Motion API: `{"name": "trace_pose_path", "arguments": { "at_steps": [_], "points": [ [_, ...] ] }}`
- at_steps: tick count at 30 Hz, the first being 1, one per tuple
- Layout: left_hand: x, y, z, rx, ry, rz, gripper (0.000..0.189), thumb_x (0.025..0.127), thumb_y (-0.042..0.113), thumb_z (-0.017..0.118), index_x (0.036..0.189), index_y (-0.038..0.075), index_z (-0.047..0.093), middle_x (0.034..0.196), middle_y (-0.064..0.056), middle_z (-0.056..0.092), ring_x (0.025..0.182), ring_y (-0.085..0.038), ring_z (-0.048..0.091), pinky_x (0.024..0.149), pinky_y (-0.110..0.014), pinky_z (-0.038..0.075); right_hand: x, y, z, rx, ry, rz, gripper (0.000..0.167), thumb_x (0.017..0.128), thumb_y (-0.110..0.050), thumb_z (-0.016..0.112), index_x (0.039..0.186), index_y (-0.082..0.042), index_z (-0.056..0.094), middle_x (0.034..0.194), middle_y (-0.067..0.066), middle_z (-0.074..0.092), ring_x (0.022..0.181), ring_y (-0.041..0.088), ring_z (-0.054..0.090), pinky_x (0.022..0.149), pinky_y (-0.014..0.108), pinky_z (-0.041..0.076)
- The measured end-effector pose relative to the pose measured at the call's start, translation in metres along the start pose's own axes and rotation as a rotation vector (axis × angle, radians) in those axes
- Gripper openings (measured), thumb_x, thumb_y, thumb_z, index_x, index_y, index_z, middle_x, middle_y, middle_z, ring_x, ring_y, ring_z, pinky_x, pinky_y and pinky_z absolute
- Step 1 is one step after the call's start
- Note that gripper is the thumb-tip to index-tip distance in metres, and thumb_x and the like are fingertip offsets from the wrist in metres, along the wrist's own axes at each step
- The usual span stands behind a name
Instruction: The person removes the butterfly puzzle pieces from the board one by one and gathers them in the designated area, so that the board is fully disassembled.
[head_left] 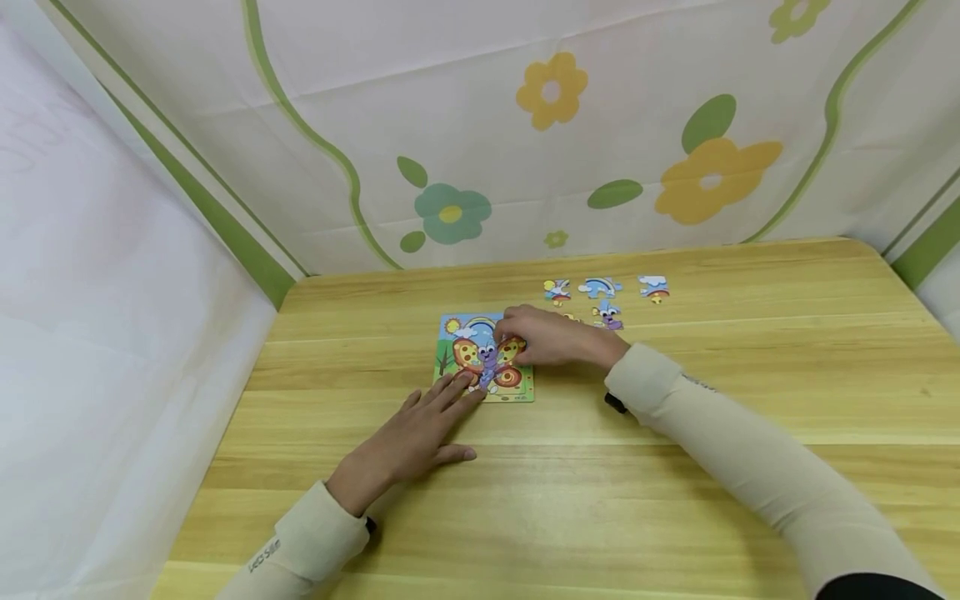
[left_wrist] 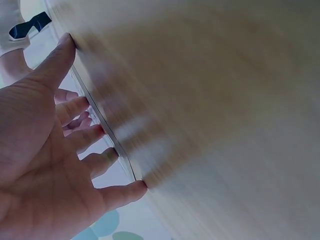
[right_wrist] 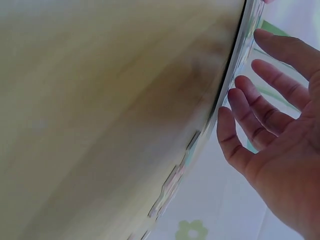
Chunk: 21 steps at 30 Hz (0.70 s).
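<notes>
A butterfly puzzle board (head_left: 444,367) lies flat on the wooden table. My left hand (head_left: 412,442) reaches in from the front left, its spread fingertips resting on the board's lower edge. In the left wrist view, that left hand (left_wrist: 55,155) has its fingers extended and nothing in its palm. Over the board's upper right part is my right hand (head_left: 551,335), its bent fingers touching the picture. The right wrist view shows the right hand (right_wrist: 280,120) with thumb and fingers apart at the board's edge (right_wrist: 235,65). No piece shows between them; the picture surface under the fingertips is hidden.
Loose puzzle pieces lie behind and right of the board: a sun piece (head_left: 557,289), a rainbow piece (head_left: 600,288), a cloud piece (head_left: 654,287) and a butterfly-face piece (head_left: 608,316). Another piece (head_left: 572,317) is partly covered by the right hand. A flowered curtain (head_left: 480,108) hangs behind the table (head_left: 600,500).
</notes>
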<state>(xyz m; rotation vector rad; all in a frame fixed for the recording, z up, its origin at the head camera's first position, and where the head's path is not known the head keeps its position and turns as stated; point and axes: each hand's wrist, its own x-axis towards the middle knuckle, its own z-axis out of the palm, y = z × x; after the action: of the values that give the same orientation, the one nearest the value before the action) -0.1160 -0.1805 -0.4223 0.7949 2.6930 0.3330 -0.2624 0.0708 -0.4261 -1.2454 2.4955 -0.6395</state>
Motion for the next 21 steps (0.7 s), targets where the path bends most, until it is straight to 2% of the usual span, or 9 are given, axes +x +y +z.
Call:
{"name": "trace_pose_path", "arguments": {
  "at_steps": [8,21],
  "points": [
    [0.0,0.0,0.0,0.0,-0.001,0.0,0.077,0.103,0.044,0.064,0.167,0.016,0.031,0.176,-0.012,0.019,0.162,-0.04,0.019,0.115,-0.078,0.03,0.004,-0.007,0.001,-0.021,-0.031,0.014,0.034,0.094,-0.016,0.079,0.126,-0.01,0.071,0.126,0.007,0.064,0.122,0.027,0.059,0.106,0.044,0.052],
    [0.0,-0.001,0.001,-0.001,-0.005,-0.006,0.078,0.103,0.046,0.064,0.167,0.017,0.029,0.176,-0.011,0.018,0.162,-0.04,0.019,0.116,-0.077,0.03,0.013,-0.009,-0.001,-0.029,-0.079,-0.015,0.035,0.094,-0.002,0.074,0.128,-0.008,0.071,0.129,0.009,0.064,0.125,0.029,0.059,0.11,0.045,0.05]
  ]
}}
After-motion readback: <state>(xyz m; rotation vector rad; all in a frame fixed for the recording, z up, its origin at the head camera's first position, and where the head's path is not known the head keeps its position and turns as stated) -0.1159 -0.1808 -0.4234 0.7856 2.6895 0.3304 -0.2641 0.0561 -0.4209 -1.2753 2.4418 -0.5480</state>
